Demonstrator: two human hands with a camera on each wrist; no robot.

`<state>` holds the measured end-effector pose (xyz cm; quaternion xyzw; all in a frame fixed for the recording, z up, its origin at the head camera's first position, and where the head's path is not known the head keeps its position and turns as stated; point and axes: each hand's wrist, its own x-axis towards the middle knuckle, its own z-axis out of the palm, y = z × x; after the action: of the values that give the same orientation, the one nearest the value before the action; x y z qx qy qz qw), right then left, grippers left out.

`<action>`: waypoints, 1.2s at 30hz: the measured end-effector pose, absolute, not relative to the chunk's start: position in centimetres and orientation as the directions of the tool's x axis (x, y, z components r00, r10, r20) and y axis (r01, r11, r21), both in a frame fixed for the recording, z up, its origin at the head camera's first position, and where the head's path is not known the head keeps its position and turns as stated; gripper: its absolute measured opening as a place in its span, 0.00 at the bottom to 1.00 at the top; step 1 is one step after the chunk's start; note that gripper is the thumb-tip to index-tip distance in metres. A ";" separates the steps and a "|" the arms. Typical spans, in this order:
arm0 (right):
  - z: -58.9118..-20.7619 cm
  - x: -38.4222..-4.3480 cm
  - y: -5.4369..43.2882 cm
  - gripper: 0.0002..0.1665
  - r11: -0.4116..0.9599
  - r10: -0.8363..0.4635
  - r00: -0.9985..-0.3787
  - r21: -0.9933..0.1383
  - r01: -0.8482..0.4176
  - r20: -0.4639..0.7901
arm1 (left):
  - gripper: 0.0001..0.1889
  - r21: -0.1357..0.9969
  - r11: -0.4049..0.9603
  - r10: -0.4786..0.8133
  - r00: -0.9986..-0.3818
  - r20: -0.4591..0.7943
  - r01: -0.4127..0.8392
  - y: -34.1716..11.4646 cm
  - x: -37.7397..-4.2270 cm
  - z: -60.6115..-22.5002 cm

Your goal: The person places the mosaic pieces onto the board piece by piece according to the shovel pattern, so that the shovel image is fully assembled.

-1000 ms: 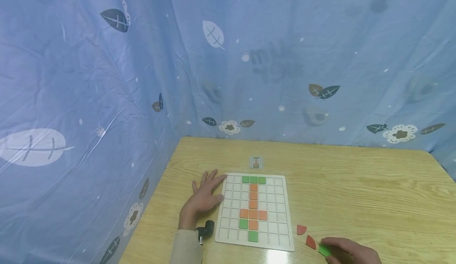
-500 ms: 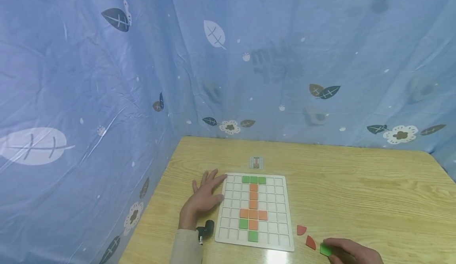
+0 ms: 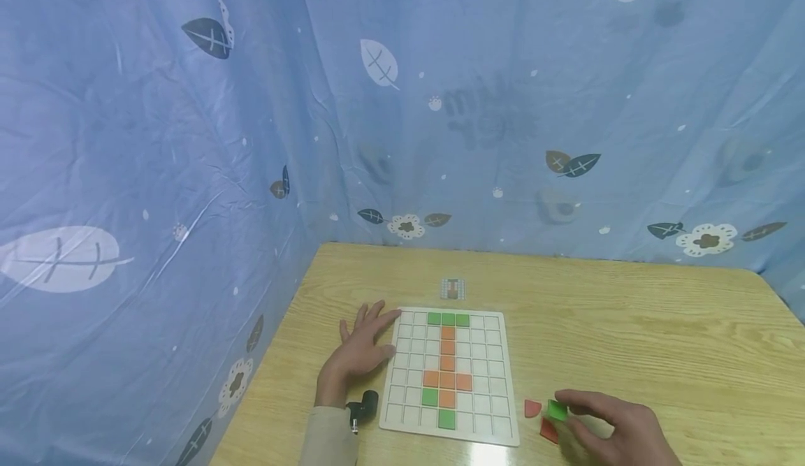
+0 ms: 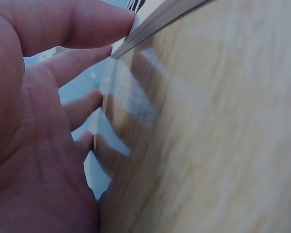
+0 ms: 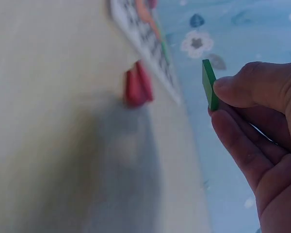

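Observation:
My right hand [image 3: 619, 424] pinches a green square tile [image 3: 557, 410] between thumb and fingers, lifted above the table; in the right wrist view the tile [image 5: 209, 85] stands on edge in the grip. Left of it lies a white grid board [image 3: 484, 365] holding several orange tiles [image 3: 447, 363] in a column with a short crossbar, and green tiles [image 3: 448, 320] along the top row and near the bottom. My left hand [image 3: 358, 351] lies at the board's left edge, thumb and index finger touching it, fingers spread; the left wrist view shows the thumb [image 4: 97, 24] against the edge.
Two red quarter-round pieces, one [image 3: 532, 408] beside the board and another [image 3: 549, 431] partly behind the right hand, lie on the wooden table [image 3: 629, 326]. A small pattern card [image 3: 453, 288] sits beyond the board. A black object [image 3: 370, 403] is by the left wrist. Blue curtains hang behind.
My right hand has picked the green tile up off the table and carried it left, over the nearer red piece. The left hand and the board have stayed put.

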<state>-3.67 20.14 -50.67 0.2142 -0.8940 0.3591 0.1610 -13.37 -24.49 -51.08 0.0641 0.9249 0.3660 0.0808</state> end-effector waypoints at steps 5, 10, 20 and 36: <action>-49.0 -4.8 18.3 0.27 0.619 -0.308 -0.821 -0.554 -0.557 0.481 | 0.39 0.693 0.718 0.174 -0.980 -0.100 0.057 -24.5 -13.3 -51.1; -47.0 -5.1 16.3 0.25 0.655 -0.298 -0.855 -0.561 -0.506 0.424 | 0.39 0.697 0.714 0.174 -0.980 -0.095 0.059 -24.4 -13.3 -51.0; -45.0 -6.0 13.5 0.22 0.642 -0.311 -0.884 -0.608 -0.466 0.349 | 0.40 0.695 0.716 0.175 -0.980 -0.094 0.061 -24.4 -13.1 -50.7; -46.6 -7.7 10.5 0.24 0.489 -0.388 -0.784 -0.613 -0.621 0.485 | 0.40 0.708 0.703 0.176 -0.980 -0.091 0.061 -24.4 -13.0 -50.7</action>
<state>-7.69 10.48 -46.64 0.2963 -0.8510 0.4096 0.1425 -13.04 -24.37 -50.67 0.0646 0.9197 0.3798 0.0760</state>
